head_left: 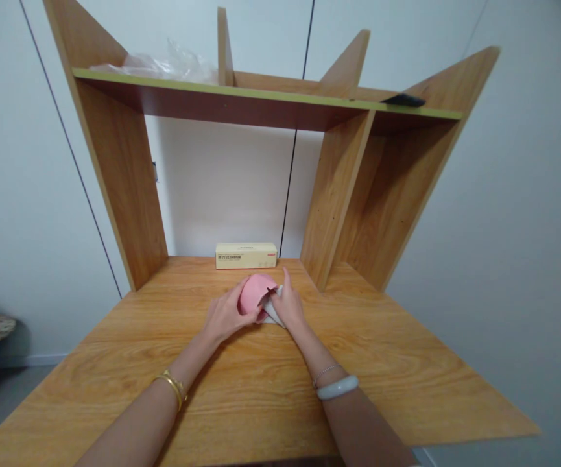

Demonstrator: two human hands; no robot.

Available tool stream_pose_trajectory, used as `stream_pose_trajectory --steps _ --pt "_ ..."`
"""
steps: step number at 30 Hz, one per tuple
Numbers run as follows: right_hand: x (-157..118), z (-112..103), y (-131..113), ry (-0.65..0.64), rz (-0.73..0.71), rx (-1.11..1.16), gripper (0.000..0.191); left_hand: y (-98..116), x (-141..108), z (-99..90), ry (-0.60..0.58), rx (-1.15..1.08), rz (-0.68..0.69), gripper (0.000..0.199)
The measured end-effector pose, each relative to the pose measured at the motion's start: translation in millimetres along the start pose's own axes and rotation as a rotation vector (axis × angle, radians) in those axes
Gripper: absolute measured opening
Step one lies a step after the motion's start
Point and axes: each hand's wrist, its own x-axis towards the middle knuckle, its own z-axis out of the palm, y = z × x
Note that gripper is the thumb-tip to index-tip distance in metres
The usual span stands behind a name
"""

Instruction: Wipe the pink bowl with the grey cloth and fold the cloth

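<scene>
Centrally held piece: a pink bowl-like vessel [255, 292], raised just over the table [261, 402] or resting on it, which I cannot tell; its mouth faces the right hand.
Left hand: the left hand [224, 314] is partly closed, curved around the outer wall of the vessel, fingers over the far side and thumb at the near side, so it has hold of it.
Right hand: the right hand [288, 306] is at the mouth, one digit pointing up, the others bent toward the opening against a grey-white cloth [274, 314]; whether they pinch it is hidden.
Cloth: partly in the mouth, with a corner hanging out below the right hand.
Wrists: a gold bracelet [178, 389] on the left; a thin chain [326, 372] and a pale bangle [338, 388] on the right.
Box: a cream printed carton [246, 257] lies lengthwise beyond the vessel, near the table's back edge.
Shelf: wooden unit [129, 194] at the back, with clear plastic [168, 66] on its upper left.
</scene>
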Motion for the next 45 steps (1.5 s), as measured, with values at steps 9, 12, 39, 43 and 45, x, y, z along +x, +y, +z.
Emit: stream_pose_trajectory --steps 9,12,39,43,45 --pt "7.4 22.2 1.5 0.094 -0.081 0.661 0.046 -7.4 2.5 11.6 0.02 -0.216 -0.035 0.082" --pt "7.8 30.2 -1.1 -0.024 -0.113 0.838 0.038 -8.4 1.1 16.2 -0.022 -0.254 0.001 0.061" --pt "1.0 21.1 1.6 0.078 -0.05 0.493 0.049 -22.2 5.6 8.1 0.119 -0.296 -0.022 0.069" --pt "-1.1 26.9 -4.6 0.069 -0.038 0.719 0.035 -15.2 4.4 14.7 0.099 -0.435 0.032 0.079" --pt "-1.7 29.3 -7.0 0.038 -0.036 0.794 0.032 -10.4 2.7 16.4 0.067 -0.431 0.043 0.078"
